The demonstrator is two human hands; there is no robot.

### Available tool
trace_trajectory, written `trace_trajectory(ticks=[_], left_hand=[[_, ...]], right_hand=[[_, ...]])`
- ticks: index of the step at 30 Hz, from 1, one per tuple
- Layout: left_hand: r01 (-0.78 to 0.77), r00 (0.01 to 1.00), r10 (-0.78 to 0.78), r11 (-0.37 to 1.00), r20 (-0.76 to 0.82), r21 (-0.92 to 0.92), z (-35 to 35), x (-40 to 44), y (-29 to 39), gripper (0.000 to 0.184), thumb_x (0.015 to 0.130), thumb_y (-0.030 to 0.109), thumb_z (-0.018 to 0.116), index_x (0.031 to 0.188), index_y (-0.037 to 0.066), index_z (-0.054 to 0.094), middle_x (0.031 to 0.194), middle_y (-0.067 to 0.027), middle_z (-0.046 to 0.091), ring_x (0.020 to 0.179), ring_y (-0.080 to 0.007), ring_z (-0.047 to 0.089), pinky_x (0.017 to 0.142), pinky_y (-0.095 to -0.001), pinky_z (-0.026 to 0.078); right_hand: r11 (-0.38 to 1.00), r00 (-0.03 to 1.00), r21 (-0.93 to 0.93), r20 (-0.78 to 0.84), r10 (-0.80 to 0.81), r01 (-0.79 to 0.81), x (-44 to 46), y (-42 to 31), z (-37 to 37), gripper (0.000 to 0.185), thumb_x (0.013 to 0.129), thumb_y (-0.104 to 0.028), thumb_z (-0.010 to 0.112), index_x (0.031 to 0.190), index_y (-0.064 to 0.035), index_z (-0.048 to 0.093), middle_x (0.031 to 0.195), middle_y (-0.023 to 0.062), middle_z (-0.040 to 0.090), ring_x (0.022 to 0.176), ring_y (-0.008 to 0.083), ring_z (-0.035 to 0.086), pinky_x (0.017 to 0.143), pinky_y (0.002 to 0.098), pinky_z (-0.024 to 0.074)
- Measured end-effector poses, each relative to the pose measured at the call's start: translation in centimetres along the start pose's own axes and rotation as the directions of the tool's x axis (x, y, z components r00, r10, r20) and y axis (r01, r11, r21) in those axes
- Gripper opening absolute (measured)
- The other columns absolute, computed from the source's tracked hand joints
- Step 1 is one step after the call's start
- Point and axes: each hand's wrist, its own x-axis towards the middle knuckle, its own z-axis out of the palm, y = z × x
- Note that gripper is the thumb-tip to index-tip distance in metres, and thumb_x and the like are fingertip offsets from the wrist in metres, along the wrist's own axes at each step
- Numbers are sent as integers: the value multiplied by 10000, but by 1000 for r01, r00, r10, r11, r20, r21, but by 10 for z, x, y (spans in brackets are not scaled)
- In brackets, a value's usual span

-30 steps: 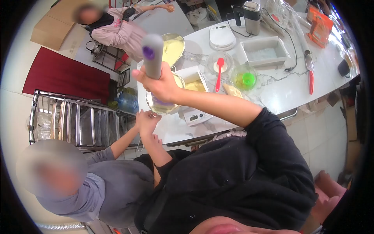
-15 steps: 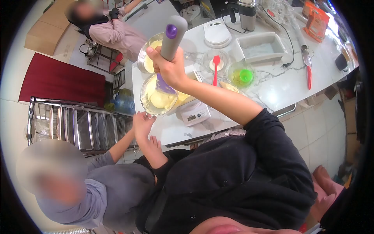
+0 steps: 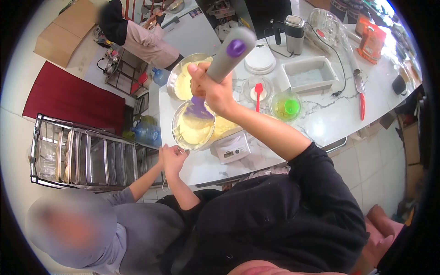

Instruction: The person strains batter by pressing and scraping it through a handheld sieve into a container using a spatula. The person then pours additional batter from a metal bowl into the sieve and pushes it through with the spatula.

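Observation:
My right hand (image 3: 214, 89) is wrapped round the thick grey handle of a purple spatula (image 3: 200, 109). The spatula's blade is in pale yellow batter (image 3: 195, 130) inside a metal bowl (image 3: 175, 133). At the bowl's near edge, my left hand (image 3: 175, 160) pinches its small wire handle (image 3: 181, 150). A co-worker's hand is close beside my left hand, partly hidden. Right of the bowl, more yellow mixture (image 3: 223, 125) lies in a container partly covered by my forearm, by a white digital scale (image 3: 233, 150).
A second metal bowl (image 3: 172, 83) of batter stands behind. Further right are a red spatula (image 3: 259, 94), a glass bowl with a green item (image 3: 290, 106), an empty loaf tin (image 3: 309, 75) and a red-handled knife (image 3: 362, 103). A co-worker (image 3: 146, 217) stands at my left.
The purple spatula was raised and has come down into the bowl, its handle now leaning right. The view has shifted slightly. The person at the back has turned away.

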Motion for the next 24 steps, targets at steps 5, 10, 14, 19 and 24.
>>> trace_trajectory(ticks=[5, 10, 14, 19, 24], left_hand=[[22, 999, -19, 995, 29, -93, -1, 1, 18, 220, 578, 83, 679, 562, 7, 474, 472, 16, 419, 447, -51, 356, 411, -207, 278], [72, 996, -66, 991, 57, -115, 4, 6, 41, 209, 601, 57, 665, 552, 12, 467, 472, 31, 413, 441, -34, 341, 405, -196, 268], [99, 993, -87, 980, 77, -174, 5, 6, 39, 218, 606, 54, 658, 541, 10, 455, 474, 37, 398, 443, -36, 327, 406, -206, 261], [95, 994, -87, 986, 64, -137, 0, 9, 53, 229, 600, 61, 661, 535, 20, 445, 473, 37, 390, 451, -37, 320, 411, -209, 256], [65, 996, -60, 995, 58, -80, 8, 14, 51, 238, 601, 57, 652, 526, 31, 428, 473, 40, 385, 452, -35, 309, 412, -202, 234]], right_hand=[[909, 970, -338, 92, -225, 243, 11, 18, -10, 386, 825, -142, 528, 482, -64, 368, 440, -30, 334, 393, 56, 278, 374, 229, 220], [994, 973, -22, 204, 106, -103, 4, 16, -22, 383, 824, -157, 522, 495, -66, 349, 450, -16, 335, 386, 70, 258, 376, 233, 196], [982, 950, 91, 283, 132, -163, 26, -4, -28, 374, 811, -163, 534, 499, -65, 352, 440, -8, 323, 378, 76, 259, 369, 235, 185], [991, 975, 99, 211, 66, -89, 35, 27, -41, 386, 779, -137, 582, 483, -66, 345, 432, -13, 319, 371, 68, 275, 356, 232, 193], [931, 903, 188, 362, 231, -313, 31, 19, -38, 370, 816, -135, 502, 497, -78, 322, 427, -9, 286, 369, 87, 231, 374, 244, 166]])
